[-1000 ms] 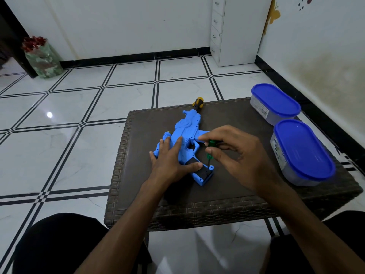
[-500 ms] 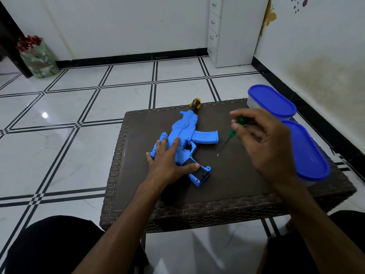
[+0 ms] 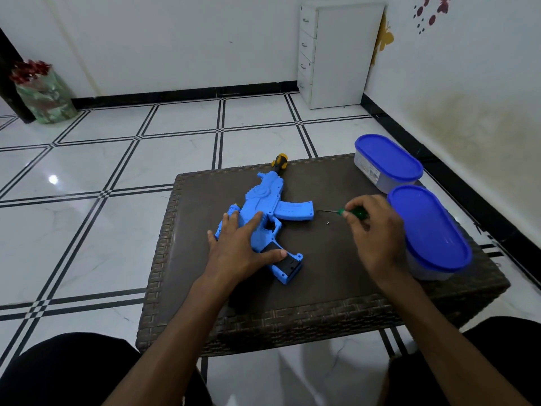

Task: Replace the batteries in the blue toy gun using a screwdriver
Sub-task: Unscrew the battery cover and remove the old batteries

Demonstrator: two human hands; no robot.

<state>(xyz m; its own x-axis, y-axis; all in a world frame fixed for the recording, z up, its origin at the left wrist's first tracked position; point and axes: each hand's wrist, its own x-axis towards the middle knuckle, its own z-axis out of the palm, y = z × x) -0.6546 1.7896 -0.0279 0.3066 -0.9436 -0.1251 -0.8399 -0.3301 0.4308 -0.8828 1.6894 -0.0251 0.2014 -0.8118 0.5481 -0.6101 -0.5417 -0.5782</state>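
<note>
On table [image 3: 336, 273]: two lidded tubs [image 3: 427, 230], contents hidden; right fingers [image 3: 351, 207] pinch screwdriver [image 3: 355, 213]; left fingers [image 3: 248, 222] spread.

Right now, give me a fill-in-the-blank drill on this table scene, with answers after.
1. The left hand presses flat on the blue toy ____.
2. The right hand holds a screwdriver with a ____ handle.
3. A tiny loose screw lies on the ____.
4. Both containers have ____ lids.

Missing words: gun; green; table; blue
</note>
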